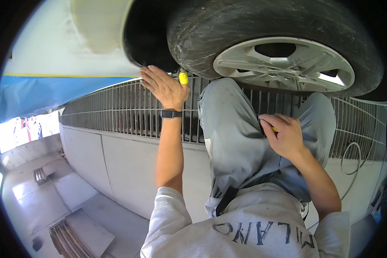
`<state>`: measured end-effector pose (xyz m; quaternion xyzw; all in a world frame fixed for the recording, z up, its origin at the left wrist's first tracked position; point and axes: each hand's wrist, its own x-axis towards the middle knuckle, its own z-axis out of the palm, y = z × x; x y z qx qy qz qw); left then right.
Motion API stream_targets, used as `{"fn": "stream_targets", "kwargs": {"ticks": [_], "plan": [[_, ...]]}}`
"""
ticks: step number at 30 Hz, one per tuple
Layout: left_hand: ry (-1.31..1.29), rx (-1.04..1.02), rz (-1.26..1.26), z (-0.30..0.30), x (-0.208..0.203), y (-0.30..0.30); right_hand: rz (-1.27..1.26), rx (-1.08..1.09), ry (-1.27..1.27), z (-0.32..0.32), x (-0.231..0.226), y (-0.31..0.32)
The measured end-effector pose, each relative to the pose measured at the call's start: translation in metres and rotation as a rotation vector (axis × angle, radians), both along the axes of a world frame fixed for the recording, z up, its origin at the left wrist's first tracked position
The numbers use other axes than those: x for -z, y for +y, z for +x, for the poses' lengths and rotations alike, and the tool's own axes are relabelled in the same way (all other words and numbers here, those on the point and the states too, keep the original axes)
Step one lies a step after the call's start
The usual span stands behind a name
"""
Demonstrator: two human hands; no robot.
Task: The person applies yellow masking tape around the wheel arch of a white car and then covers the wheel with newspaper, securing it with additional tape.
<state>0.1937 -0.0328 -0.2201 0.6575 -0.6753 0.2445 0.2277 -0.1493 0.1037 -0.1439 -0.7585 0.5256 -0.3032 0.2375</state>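
Observation:
My left hand (164, 89) is raised with its fingers stretched out flat. Its fingertips meet the lower edge of the pale car body panel (103, 60), just left of the wheel arch. A bright yellow sleeve or wrap (183, 78) shows at the thumb; I cannot tell whether it is worn or held. My right hand (283, 134) lies over my lap between the knees, its fingers curled. A small yellow bit and a dark edge show by these fingers, but what they hold is hidden. Ahead of my knees is the wheel's scuffed tyre (202, 43) with its silver alloy rim (284, 64).
Blue masking sheet (51, 92) hangs below the panel, under a yellow tape line. A metal floor grating (129, 109) runs beneath the car. Pale floor panels (129, 172) lie behind it, with slatted metal pieces (69, 238) at lower left. A thin hose (352, 172) loops at right.

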Motion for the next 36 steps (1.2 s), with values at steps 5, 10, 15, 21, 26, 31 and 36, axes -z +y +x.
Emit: {"fn": "stream_targets", "kwargs": {"ticks": [5, 10, 15, 21, 26, 31, 36], "plan": [[0.227, -0.009, 0.102, -0.024, 0.043, 0.003, 0.026, 0.009, 0.057, -0.015, 0.001, 0.009], [0.343, -0.026, 0.119, -0.042, 0.067, 0.018, 0.053, -0.021, 0.134, -0.015, -0.002, 0.015], [0.442, 0.051, -0.021, -0.054, 0.050, 0.030, 0.083, -0.054, 0.171, -0.005, -0.004, 0.015], [0.395, -0.008, -0.115, -0.031, 0.020, 0.006, 0.083, -0.092, 0.169, 0.006, -0.001, 0.014], [0.321, 0.021, -0.217, -0.018, 0.010, -0.003, 0.130, -0.104, 0.205, 0.011, -0.001, 0.016], [0.311, 0.023, -0.193, -0.018, 0.015, -0.002, 0.144, -0.120, 0.209, 0.013, 0.000, 0.018], [0.330, 0.030, -0.234, -0.017, 0.022, -0.005, 0.133, -0.125, 0.236, 0.015, 0.002, 0.018]]}}
